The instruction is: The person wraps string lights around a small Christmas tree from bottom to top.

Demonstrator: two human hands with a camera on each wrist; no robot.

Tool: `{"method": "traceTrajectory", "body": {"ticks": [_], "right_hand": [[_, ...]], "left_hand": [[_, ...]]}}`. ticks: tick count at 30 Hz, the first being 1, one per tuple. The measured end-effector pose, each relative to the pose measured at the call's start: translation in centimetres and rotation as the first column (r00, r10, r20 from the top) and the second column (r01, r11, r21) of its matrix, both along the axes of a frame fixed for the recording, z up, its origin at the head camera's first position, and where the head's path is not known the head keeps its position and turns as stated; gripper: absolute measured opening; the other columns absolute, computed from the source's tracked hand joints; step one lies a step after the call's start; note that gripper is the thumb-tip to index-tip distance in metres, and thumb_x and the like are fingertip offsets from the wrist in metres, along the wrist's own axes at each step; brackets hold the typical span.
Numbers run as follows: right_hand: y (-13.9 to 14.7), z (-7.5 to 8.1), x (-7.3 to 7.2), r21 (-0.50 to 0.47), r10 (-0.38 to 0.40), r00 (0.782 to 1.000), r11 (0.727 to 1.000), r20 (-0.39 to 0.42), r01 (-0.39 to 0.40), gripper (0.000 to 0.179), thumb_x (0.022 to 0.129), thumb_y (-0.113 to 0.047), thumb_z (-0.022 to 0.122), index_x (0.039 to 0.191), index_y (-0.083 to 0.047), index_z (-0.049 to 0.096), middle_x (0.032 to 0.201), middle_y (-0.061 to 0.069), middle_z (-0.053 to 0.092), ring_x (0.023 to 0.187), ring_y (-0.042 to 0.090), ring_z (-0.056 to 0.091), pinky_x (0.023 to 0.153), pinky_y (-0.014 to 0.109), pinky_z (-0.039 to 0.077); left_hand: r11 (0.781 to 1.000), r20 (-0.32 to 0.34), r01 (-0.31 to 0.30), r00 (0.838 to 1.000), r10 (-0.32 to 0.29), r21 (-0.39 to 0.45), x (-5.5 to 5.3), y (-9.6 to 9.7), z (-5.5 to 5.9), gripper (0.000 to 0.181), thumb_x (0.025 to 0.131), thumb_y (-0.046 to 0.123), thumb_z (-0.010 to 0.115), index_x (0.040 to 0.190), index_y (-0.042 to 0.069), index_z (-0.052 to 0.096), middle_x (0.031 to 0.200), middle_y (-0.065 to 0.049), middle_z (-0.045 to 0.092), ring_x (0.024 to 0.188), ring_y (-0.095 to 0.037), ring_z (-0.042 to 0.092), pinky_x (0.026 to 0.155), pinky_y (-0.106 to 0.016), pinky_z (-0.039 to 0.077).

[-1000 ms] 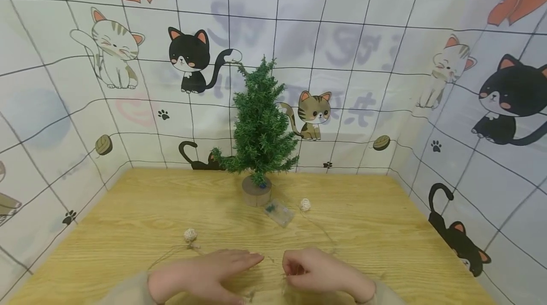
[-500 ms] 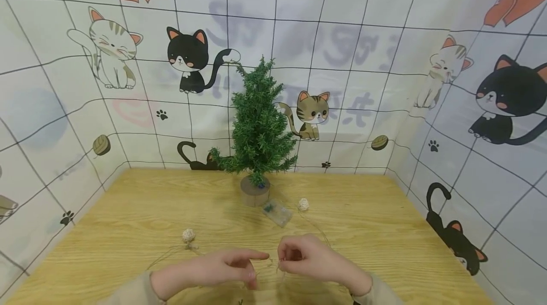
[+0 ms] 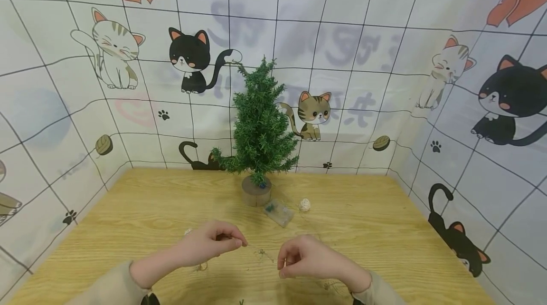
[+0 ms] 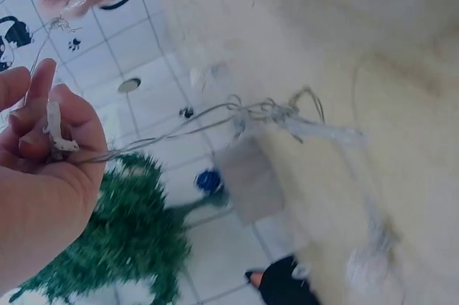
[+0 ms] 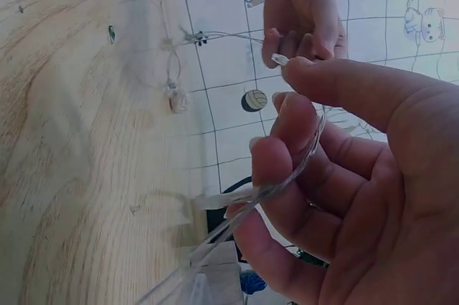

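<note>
Thin clear wires with small whitish pieces, like a string of fairy lights, run between the hands. My left hand (image 3: 209,243) has curled fingers holding the wire (image 4: 165,137), and a small white piece (image 4: 53,125) shows at its palm. In the right wrist view, a wire strand (image 5: 312,148) lies across the curled fingers of my right hand (image 3: 309,260), and a small clear tip (image 5: 280,59) shows at the thumb. Bunched wire dangles below the left hand. A white woven ball (image 3: 305,204) lies at the right; another ball (image 3: 188,231) is mostly hidden behind the left hand.
A small green artificial tree (image 3: 262,124) stands at the back of the wooden table (image 3: 171,195) on a round wooden base (image 3: 256,194). A transparent packet (image 3: 278,213) lies in front of it. Cat-print cloth (image 3: 350,53) surrounds the table on the back and sides.
My left hand has lifted and drawn back to the left, its straight fingers now curled. My right hand has risen slightly, fingers still curled. The left ball is now mostly covered.
</note>
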State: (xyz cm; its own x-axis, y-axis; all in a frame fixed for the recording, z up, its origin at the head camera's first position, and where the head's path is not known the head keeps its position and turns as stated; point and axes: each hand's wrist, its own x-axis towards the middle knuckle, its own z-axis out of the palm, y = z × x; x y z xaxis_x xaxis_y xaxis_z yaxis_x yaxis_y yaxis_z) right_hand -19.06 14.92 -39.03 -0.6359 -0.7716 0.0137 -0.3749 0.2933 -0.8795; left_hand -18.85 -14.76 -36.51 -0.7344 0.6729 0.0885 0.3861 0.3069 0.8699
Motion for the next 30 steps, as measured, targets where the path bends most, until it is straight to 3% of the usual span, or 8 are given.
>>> {"method": "traceTrajectory", "body": {"ticks": [6, 8, 12, 14, 19, 23, 27, 30], "right_hand": [[0.3, -0.3, -0.4, -0.016, 0.019, 1.0, 1.0, 0.0, -0.019, 0.011, 0.091, -0.017, 0.068, 0.092, -0.006, 0.07, 0.077, -0.008, 0.064, 0.067, 0.002, 0.058, 0.061, 0.022, 0.049], [0.4, -0.5, -0.8, -0.012, 0.012, 1.0, 1.0, -0.016, -0.012, 0.01, 0.092, -0.018, 0.066, 0.093, -0.008, 0.069, 0.081, -0.007, 0.065, 0.071, 0.003, 0.059, 0.064, 0.024, 0.051], [0.6, -1.3, -2.1, -0.005, -0.026, 0.999, 1.0, 0.023, 0.026, 0.011, 0.094, -0.018, 0.063, 0.093, -0.008, 0.067, 0.077, -0.003, 0.063, 0.067, 0.013, 0.058, 0.054, 0.027, 0.048], [0.6, -1.7, -2.7, -0.005, -0.054, 0.996, 0.999, 0.071, 0.054, 0.013, 0.095, -0.018, 0.062, 0.094, -0.006, 0.066, 0.077, 0.0, 0.062, 0.067, 0.021, 0.058, 0.051, 0.029, 0.046], [1.1, -2.4, -3.8, -0.013, -0.114, 0.982, 0.993, 0.151, 0.117, 0.022, 0.097, -0.018, 0.058, 0.105, 0.003, 0.061, 0.083, 0.005, 0.063, 0.063, 0.021, 0.057, 0.053, 0.03, 0.046], [1.4, -2.6, -4.3, -0.036, -0.16, 0.968, 0.985, 0.193, 0.17, 0.029, 0.098, -0.013, 0.055, 0.118, 0.007, 0.058, 0.082, 0.004, 0.062, 0.058, 0.014, 0.052, 0.053, 0.031, 0.044], [1.4, -2.9, -4.7, -0.077, -0.185, 0.961, 0.976, 0.208, 0.204, 0.032, 0.097, -0.009, 0.054, 0.123, 0.008, 0.055, 0.074, 0.001, 0.056, 0.056, 0.013, 0.043, 0.056, 0.032, 0.039], [1.0, -3.2, -4.9, -0.09, -0.222, 0.951, 0.965, 0.214, 0.246, 0.033, 0.096, -0.01, 0.057, 0.122, 0.009, 0.056, 0.074, 0.002, 0.056, 0.058, 0.012, 0.04, 0.059, 0.033, 0.039]], "left_hand": [[0.996, -0.145, -0.076, 0.987, 0.068, -0.051, -0.8, -1.0, 0.7, 0.016, 0.097, 0.024, 0.06, 0.101, 0.016, 0.073, 0.084, 0.006, 0.067, 0.058, -0.003, 0.046, 0.058, -0.025, 0.044], [0.988, -0.175, -0.126, 0.978, 0.109, -0.089, -1.8, -0.9, 0.2, 0.017, 0.097, 0.027, 0.061, 0.102, 0.016, 0.073, 0.072, 0.008, 0.061, 0.054, -0.004, 0.043, 0.054, -0.025, 0.042], [0.96, -0.261, -0.237, 0.946, 0.192, -0.152, -4.2, -0.7, -1.3, 0.021, 0.096, 0.032, 0.061, 0.105, 0.016, 0.073, 0.057, 0.008, 0.045, 0.048, -0.004, 0.032, 0.049, -0.024, 0.033], [0.946, -0.29, -0.282, 0.93, 0.227, -0.163, -5.2, -0.8, -2.1, 0.019, 0.096, 0.03, 0.061, 0.102, 0.017, 0.073, 0.059, 0.009, 0.048, 0.049, -0.004, 0.033, 0.05, -0.025, 0.033], [0.907, -0.283, -0.371, 0.908, 0.309, -0.201, -7.4, -1.0, -3.3, 0.018, 0.096, 0.03, 0.061, 0.099, 0.017, 0.074, 0.061, 0.007, 0.05, 0.049, -0.007, 0.034, 0.049, -0.027, 0.033], [0.849, -0.264, -0.459, 0.88, 0.395, -0.263, -9.2, 0.1, -3.9, 0.046, 0.091, 0.043, 0.064, 0.123, 0.011, 0.065, 0.064, -0.001, 0.052, 0.05, -0.013, 0.042, 0.048, -0.031, 0.036], [0.792, -0.267, -0.529, 0.846, 0.462, -0.305, -11.5, 1.5, -4.7, 0.086, 0.08, 0.062, 0.068, 0.145, 0.01, 0.044, 0.099, -0.011, 0.068, 0.079, -0.023, 0.063, 0.066, -0.041, 0.05], [0.776, -0.251, -0.543, 0.839, 0.483, -0.321, -13.2, 2.2, -5.3, 0.106, 0.074, 0.07, 0.067, 0.152, 0.009, 0.029, 0.133, -0.017, 0.057, 0.111, -0.033, 0.06, 0.086, -0.05, 0.048]]}}
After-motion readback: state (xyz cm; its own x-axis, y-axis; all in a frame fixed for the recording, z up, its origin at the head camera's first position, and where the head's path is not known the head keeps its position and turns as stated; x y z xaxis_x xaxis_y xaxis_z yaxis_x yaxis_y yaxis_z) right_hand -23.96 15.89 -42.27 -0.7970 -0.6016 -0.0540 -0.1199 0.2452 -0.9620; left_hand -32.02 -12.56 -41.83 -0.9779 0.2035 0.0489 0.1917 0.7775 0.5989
